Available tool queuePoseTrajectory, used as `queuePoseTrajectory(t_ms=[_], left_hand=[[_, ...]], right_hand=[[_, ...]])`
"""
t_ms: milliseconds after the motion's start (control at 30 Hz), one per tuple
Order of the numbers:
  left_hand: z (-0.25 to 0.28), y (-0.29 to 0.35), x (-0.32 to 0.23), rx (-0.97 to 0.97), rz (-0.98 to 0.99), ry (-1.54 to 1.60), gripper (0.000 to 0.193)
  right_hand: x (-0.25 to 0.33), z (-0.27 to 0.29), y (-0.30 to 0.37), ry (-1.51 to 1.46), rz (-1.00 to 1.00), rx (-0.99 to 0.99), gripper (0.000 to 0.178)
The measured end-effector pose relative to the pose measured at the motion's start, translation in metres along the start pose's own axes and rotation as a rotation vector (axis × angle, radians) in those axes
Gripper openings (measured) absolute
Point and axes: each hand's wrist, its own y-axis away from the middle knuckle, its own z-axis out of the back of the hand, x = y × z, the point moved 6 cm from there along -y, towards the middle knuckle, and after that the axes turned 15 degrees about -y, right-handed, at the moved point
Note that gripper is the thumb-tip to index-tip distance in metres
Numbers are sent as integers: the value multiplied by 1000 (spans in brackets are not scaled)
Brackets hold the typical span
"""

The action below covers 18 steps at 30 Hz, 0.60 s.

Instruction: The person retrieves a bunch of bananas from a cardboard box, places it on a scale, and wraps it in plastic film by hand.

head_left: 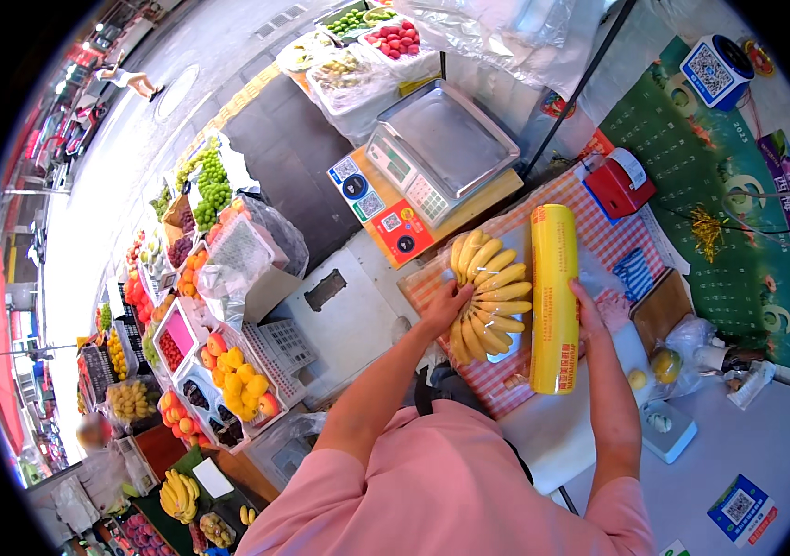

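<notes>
My left hand (pixel 449 306) is closed on the stem side of a large bunch of yellow bananas (pixel 489 295), whose fruit fans out to the right. Just beside the bunch stands a thick yellow roll of plastic wrap (pixel 554 296), its long side running away from me. My right hand (pixel 589 313) grips the roll along its right side; some of its fingers are hidden behind the roll. Below both lies a red-and-white checked cloth (pixel 497 380) on the counter.
Past the cloth sits a weighing scale (pixel 441 153) on a wooden board. A red box-shaped device (pixel 619 183) stands at the far right of the cloth. Fruit trays (pixel 228 389) line the left, and a small white-blue scale (pixel 668 431) rests at right.
</notes>
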Motion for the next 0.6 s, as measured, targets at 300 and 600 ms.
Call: queuePoseTrajectory(t_ms=[300,600], left_hand=[[-3,12,-26,143,-166,80,44],[76,57,-74,161,-76,-83,42]], right_hand=[[5,25,-4,-36,6,-63,50],[3,-34,11,128,245,-97,46]])
